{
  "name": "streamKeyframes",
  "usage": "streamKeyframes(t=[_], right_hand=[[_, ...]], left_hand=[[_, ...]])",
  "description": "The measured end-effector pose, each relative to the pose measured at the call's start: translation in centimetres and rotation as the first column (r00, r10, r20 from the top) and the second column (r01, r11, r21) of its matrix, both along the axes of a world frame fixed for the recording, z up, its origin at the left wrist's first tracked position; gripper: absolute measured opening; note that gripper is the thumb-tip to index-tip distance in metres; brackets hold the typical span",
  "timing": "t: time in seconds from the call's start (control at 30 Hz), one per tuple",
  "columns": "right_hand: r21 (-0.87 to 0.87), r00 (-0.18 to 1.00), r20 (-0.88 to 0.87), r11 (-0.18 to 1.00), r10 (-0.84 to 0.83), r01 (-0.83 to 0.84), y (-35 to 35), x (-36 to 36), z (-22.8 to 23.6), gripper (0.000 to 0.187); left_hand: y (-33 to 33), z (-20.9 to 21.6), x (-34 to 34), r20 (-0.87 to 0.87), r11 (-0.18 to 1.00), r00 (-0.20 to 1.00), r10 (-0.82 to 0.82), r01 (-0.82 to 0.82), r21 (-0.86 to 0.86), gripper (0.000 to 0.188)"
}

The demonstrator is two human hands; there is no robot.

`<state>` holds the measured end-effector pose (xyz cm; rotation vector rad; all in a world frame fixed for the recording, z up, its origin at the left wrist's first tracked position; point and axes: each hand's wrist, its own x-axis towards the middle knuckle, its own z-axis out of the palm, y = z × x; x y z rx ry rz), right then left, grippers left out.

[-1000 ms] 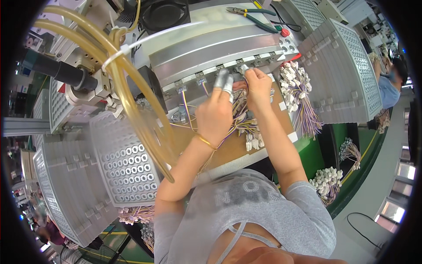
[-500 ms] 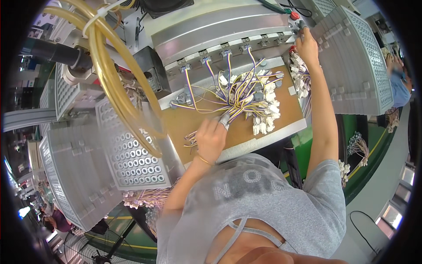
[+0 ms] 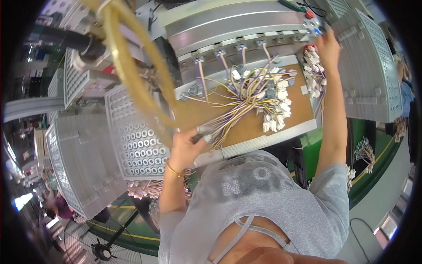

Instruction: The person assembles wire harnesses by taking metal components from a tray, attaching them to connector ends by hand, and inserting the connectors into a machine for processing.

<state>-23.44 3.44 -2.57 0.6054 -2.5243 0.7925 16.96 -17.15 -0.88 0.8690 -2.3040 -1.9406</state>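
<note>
My left hand (image 3: 184, 147), with grey coverings on its fingertips, is at the left part of the brown work board (image 3: 193, 113). Its thumb and forefinger are apart, beside the loose ends of a bundle of yellow, white and purple wires (image 3: 239, 110). Several of these wires run up to small connectors in the clamps of a metal fixture (image 3: 220, 33); white plugs (image 3: 277, 119) lie at the bundle's right side. At the upper right, my right hand (image 3: 329, 48) is by a control panel (image 3: 311, 27) with a blue light. Its fingers are blurred, so their grip is unclear.
A tray of ring-shaped parts (image 3: 140, 145) stands left of the board, under looping yellow tubes (image 3: 125, 66). Stacked grey trays (image 3: 83, 158) are at the left, more trays (image 3: 365, 66) at the right. A red button (image 3: 309, 15) tops the panel. More white-plugged wires (image 3: 313, 70) hang beside the board.
My left hand has slid left along the wires, which now lie straighter toward it. My right hand has shifted slightly right of the panel, where a blue light now shows. The whole view has shifted.
</note>
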Motion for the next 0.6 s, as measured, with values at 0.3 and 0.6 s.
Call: streamKeyframes(t=[0.3,0.6], right_hand=[[-0.308,0.380,0.313,0.472,0.870,-0.826,-6.8,24.1,2.3,0.031],[-0.284,0.285,0.228,0.343,0.931,-0.895,-9.0,26.6,3.4,0.012]], left_hand=[[-1.7,1.7,2.4,-0.182,0.910,0.968,0.171,-0.226,-0.347,0.020],[-15.7,-7.7,10.7,-0.053,0.458,0.709,0.703,-0.508,-0.729,0.025]])
